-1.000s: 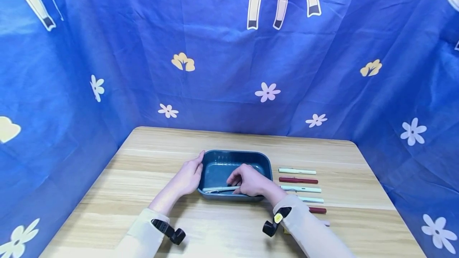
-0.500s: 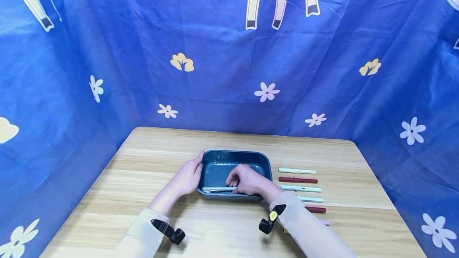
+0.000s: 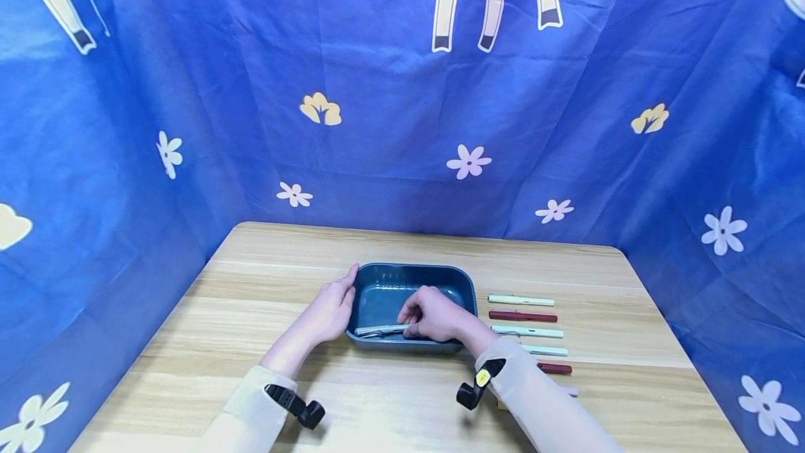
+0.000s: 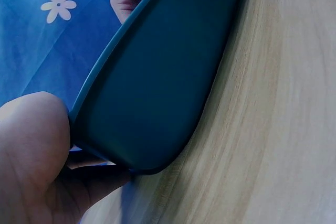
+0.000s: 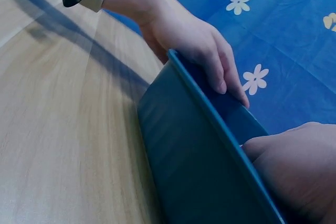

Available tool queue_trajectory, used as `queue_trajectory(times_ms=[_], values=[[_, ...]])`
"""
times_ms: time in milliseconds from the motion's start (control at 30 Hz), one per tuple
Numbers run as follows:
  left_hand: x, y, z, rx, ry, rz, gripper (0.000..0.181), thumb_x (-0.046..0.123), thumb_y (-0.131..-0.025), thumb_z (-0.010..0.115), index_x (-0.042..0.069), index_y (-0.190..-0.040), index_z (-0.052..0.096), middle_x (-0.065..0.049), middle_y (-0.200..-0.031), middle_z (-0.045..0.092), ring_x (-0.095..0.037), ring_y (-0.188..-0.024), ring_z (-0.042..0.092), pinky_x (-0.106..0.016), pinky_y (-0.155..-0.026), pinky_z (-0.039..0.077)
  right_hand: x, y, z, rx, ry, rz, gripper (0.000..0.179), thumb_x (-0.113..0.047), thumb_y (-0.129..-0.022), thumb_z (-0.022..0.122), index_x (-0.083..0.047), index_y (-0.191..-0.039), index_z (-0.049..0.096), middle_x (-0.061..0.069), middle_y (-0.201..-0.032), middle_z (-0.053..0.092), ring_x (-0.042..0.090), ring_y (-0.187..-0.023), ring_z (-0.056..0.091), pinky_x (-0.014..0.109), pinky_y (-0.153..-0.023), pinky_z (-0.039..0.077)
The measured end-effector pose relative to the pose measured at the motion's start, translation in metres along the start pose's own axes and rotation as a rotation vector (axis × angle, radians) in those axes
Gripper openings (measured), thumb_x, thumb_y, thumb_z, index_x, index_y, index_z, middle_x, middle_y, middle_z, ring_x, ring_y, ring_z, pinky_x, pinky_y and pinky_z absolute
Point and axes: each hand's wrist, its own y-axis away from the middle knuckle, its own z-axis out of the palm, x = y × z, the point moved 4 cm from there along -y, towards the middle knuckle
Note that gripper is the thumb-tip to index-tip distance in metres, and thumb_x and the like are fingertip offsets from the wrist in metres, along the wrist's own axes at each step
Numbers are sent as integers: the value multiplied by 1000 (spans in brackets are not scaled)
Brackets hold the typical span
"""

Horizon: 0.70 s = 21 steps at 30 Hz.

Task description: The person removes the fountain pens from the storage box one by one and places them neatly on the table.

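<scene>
A dark teal rectangular box stands on the table in the head view. At its left end, my left hand grips the wall; the left wrist view shows the thumb and fingers about a corner of the box. My right hand reaches inside over the near wall and pinches a pale silvery-blue pen. This pen lies lengthwise along the near inner side, its right end covered by the fingers. In the right wrist view the box wall hides the pen and the right fingertips.
Right of the box lies a column of capped pens: a pale green pen, a dark red pen, another pale pen and several more, partly under the right sleeve. A blue patterned cloth hangs around the wooden table.
My right hand has shifted slightly left along the pen, and less of the pen's length shows. The left hand and the box have stayed in place.
</scene>
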Motion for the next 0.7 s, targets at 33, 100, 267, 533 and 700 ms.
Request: queue_trajectory(times_ms=[33, 100, 267, 533, 700], values=[[0, 0, 0, 1, 1, 2, 51, 11, -105, 38, -1, -152, 27, -22, -148, 40, -33, -135, 41, -48, -113, 32, 0, 1, -1, 3, -10, -1, 14, -7, -81, 80, -18, -88, 75, -9, -76, 68, 4, -70, 63, 20, -65, 55], [0, 0, 0, 1, 2, 6, 50, 11, -104, 38, -1, -152, 28, -22, -148, 40, -33, -135, 41, -47, -113, 32, -1, 2, -4, 11, -34, 1, 13, -8, -82, 79, -18, -89, 75, -8, -77, 69, 5, -71, 63, 21, -65, 56], [1, 0, 0, -3, 6, 6, 51, 11, -105, 38, -1, -152, 27, -22, -148, 39, -33, -135, 41, -48, -113, 32, -1, 4, -9, 47, -48, 3, 9, -12, -83, 79, -21, -87, 77, -11, -77, 69, 5, -72, 63, 22, -67, 55], [2, 1, -1, -2, 6, 13, 51, 10, -104, 38, -2, -152, 27, -23, -148, 39, -34, -135, 41, -48, -113, 32, -3, 9, -19, 125, -50, 0, 8, -18, -82, 81, -24, -87, 78, -16, -83, 70, 4, -78, 64, 24, -71, 54], [3, 1, -1, 0, 3, 13, 51, 10, -104, 38, -1, -152, 27, -23, -148, 39, -34, -135, 41, -48, -113, 32, -1, 14, -25, 176, -44, -35, 8, -22, -83, 81, -21, -91, 79, -17, -84, 70, 6, -68, 59, 23, -61, 51]])
